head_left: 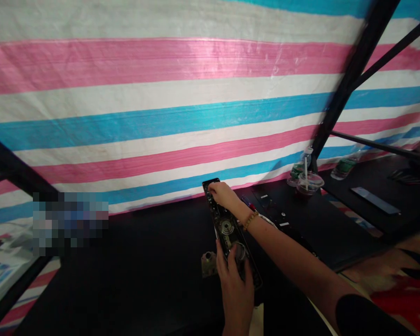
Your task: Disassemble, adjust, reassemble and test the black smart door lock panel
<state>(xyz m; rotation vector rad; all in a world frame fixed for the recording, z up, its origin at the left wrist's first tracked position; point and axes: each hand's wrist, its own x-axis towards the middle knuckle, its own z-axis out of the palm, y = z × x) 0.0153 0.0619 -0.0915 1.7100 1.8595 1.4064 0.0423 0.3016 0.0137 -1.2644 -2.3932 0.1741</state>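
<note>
A long, narrow black device panel (226, 227) with exposed parts and a round, ringed piece in its middle lies lengthwise on the black table. My left hand (235, 282) holds its near part, the curved fingers reaching over the left edge and around a round, shiny part (240, 252). At the far end, my right hand (224, 195) is closed with its fingertips pinched against the panel; whatever is between them is too small to make out. Just left of my left hand sits a small squarish metal plate (208, 265) with a round raised part.
Right of the panel lie dark panels (273, 205) and a pen-like item (248, 202). A cup with a straw (310, 183) and a bottle (297, 172) stand farther back. On the adjoining table are another bottle (343, 167) and a phone-like slab (375, 200). Striped sheeting (182, 112) hangs behind.
</note>
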